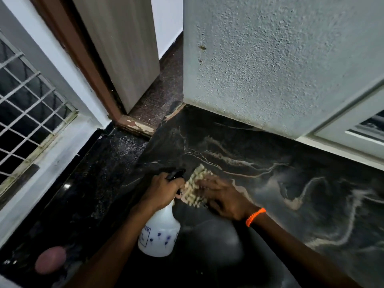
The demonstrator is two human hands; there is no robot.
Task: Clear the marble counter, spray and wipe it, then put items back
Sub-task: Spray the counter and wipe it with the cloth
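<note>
Wipe step, I judge: right hand (223,197) presses cloth (196,189) flat on marble bench (291,183), fingers straight; left hand (161,192) grip clamped round spray bottle (159,235) (held upright); next, work cloth across unwiped marble.

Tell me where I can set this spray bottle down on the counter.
Free: the veined marble counter right of the right hand, up to the textured wall; also the speckled slab below the window grille. Crowded: the middle, where the left hand holds the spray bottle beside the cloth.
</note>
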